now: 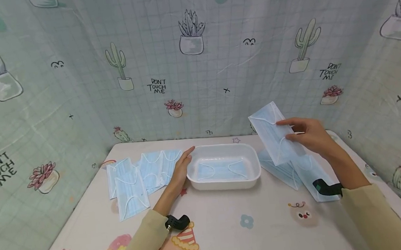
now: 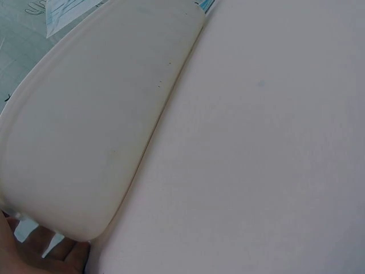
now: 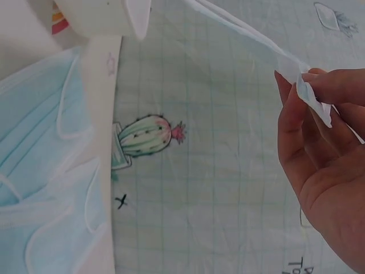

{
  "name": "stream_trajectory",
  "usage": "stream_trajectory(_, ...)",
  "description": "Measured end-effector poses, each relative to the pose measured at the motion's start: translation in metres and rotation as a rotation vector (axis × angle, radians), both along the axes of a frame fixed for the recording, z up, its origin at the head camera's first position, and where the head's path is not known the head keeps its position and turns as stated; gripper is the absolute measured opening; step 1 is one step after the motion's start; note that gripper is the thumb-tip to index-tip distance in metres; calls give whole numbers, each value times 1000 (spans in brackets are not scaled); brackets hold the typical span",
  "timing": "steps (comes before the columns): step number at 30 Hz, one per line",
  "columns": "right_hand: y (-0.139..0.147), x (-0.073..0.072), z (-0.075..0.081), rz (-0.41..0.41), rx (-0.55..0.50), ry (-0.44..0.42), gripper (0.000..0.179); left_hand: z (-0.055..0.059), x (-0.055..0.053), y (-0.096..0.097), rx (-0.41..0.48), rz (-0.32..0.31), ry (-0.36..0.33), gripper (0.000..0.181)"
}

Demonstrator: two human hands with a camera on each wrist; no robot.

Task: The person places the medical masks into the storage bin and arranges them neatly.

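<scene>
Fingers and thumb of the right hand (image 1: 309, 136) pinch a pale-blue face mask (image 1: 270, 135) by its edge, holding it tilted above the table (image 1: 222, 225), while those of the left hand (image 1: 180, 169) rest outstretched against the left end of a white container (image 1: 223, 185). Inside lies a single mask (image 1: 221, 170), ear loops showing. Overlapping left-side masks (image 1: 131, 193) and right-side masks (image 1: 319, 182) flank the container. Behind stands a cactus-print backdrop (image 1: 217, 68) (lettered, as it happens, "Don't touch me").

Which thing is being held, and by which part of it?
The right grip pinches a blue face mask by one long edge; the left grip touches the white container at its left end.
</scene>
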State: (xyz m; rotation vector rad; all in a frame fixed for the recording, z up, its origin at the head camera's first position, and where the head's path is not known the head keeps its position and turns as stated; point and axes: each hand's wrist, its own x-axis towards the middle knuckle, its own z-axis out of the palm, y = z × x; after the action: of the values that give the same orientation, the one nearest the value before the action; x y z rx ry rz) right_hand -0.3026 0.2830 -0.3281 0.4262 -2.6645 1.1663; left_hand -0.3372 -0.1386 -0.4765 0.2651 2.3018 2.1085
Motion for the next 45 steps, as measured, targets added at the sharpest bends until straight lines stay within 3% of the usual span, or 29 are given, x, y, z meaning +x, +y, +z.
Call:
stream_trajectory(11, -32, -22, 10, 74, 31, -112, 44, -1, -2, 5, -15, 5, -2, 46)
stream_trajectory(26, -69, -55, 21, 215, 32, -137, 43, -3, -4, 2, 0, 0, 3, 47)
stream_trajectory(30, -77, -60, 25, 255, 30, -148, 44, -2, -3, 1, -2, 14, 11, 46)
stream_trajectory(35, -86, -65, 27, 286, 21, -179, 45, -1, -3, 1, 1, -12, 19, 47)
stream_trajectory(45, -110, -87, 21, 477, 88, -264, 43, -2, -2, 0, -1, 1, 27, 47)
